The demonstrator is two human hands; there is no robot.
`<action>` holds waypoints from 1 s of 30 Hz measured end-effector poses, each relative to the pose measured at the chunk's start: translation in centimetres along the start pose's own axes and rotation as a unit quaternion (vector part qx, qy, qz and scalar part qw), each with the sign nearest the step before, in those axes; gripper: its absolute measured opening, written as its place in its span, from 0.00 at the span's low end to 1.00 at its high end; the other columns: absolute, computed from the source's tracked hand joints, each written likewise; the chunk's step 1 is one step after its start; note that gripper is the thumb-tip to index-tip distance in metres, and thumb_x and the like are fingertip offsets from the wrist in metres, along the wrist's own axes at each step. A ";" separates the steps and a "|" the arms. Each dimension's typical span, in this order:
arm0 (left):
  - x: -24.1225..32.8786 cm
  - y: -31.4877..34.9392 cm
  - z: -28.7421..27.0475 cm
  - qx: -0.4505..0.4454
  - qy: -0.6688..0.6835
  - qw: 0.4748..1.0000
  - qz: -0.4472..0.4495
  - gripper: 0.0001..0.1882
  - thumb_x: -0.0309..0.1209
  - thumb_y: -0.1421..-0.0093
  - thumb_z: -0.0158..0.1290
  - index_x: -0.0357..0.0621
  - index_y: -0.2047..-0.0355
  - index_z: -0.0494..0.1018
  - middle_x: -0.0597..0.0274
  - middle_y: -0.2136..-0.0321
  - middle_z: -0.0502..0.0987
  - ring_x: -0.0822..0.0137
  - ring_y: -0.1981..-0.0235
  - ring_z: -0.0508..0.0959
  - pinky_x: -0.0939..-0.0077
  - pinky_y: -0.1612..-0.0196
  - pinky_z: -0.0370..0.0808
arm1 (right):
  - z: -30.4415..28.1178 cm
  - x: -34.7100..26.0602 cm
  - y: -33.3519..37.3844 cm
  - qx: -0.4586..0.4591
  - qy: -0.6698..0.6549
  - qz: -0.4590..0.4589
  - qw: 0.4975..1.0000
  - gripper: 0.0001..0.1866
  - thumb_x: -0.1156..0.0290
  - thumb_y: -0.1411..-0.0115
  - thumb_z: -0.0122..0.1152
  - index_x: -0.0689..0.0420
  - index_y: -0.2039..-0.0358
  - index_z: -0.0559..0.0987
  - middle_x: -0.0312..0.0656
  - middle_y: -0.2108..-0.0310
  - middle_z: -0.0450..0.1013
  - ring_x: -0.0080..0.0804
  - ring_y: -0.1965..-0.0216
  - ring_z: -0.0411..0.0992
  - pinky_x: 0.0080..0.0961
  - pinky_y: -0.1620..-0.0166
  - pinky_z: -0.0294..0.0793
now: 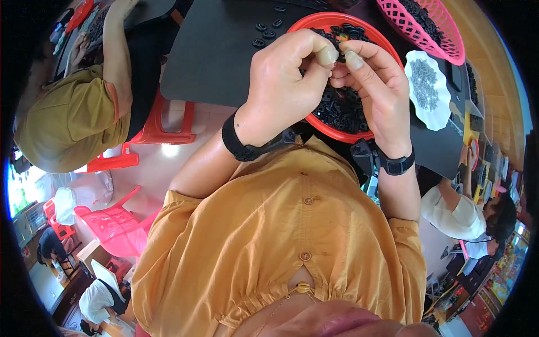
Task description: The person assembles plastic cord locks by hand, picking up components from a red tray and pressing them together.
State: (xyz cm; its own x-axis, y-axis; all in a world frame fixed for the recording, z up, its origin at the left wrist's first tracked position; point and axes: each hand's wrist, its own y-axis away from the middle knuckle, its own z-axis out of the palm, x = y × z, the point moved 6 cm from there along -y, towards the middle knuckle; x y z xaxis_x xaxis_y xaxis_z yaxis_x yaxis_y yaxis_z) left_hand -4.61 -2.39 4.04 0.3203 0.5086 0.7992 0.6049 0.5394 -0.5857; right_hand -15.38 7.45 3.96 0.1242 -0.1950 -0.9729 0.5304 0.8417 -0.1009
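A dark table [210,67] is spreading beneath everything, and a red basin [343,135] heaped with black parts [339,112] is sitting on it, directly under the hands. A pink openwork basket [457,51] is standing beyond it to the right, holding more dark parts, while a white scalloped dish [440,119] is lying just beside the basin, carrying small clear pieces [424,84]. The left hand [287,81] is arching in from the lower left, its back turning up and its fingers pointing right; the right hand [383,87] is rising from the lower right, its fingers leaning up and leftward, thumb uppermost. Both hands are meeting above the basin, and thumb and forefinger of each seem to be pinching a small dark piece [341,53]. It is lying between the two sets of fingertips, just right of the left ones and just left of the right ones, so neither hand is being clearly nearer; the fingers are hiding its long axis. A few loose black parts [269,35] are resting left of the basin.
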 end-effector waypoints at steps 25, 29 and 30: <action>-1.4 0.1 4.6 -0.331 -0.269 0.903 0.058 0.10 0.25 0.47 0.56 0.40 0.63 0.75 0.54 0.73 0.74 0.56 0.68 0.76 0.65 0.63 0.74 | -6.7 -0.1 4.7 0.104 -0.120 -0.036 0.987 0.13 0.72 0.35 0.53 0.62 0.52 0.75 0.41 0.64 0.75 0.23 0.68 0.74 0.18 0.65 0.75; -1.1 -0.5 3.4 -0.266 -0.018 0.949 -0.167 0.12 0.30 0.39 0.53 0.39 0.57 0.74 0.63 0.74 0.75 0.72 0.74 0.75 0.79 0.70 0.74 | -6.6 0.1 5.0 0.072 -0.139 -0.044 0.987 0.14 0.72 0.34 0.51 0.61 0.50 0.73 0.41 0.63 0.75 0.25 0.66 0.75 0.20 0.63 0.77; -1.8 0.0 3.6 -0.247 0.137 0.917 -0.283 0.12 0.32 0.36 0.52 0.39 0.55 0.74 0.66 0.74 0.75 0.76 0.75 0.74 0.83 0.72 0.73 | -6.5 0.2 4.9 0.071 -0.139 -0.045 0.987 0.14 0.72 0.34 0.51 0.61 0.50 0.73 0.41 0.63 0.75 0.25 0.66 0.75 0.20 0.63 0.77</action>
State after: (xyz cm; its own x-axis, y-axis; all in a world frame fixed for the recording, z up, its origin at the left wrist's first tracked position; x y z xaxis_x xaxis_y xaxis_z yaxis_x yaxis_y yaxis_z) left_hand -7.82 -0.90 2.18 -0.0170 0.0163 0.9997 0.9651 0.2615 0.0122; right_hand -18.25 14.82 1.93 0.2868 -0.4124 -0.8646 0.6591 0.7399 -0.1343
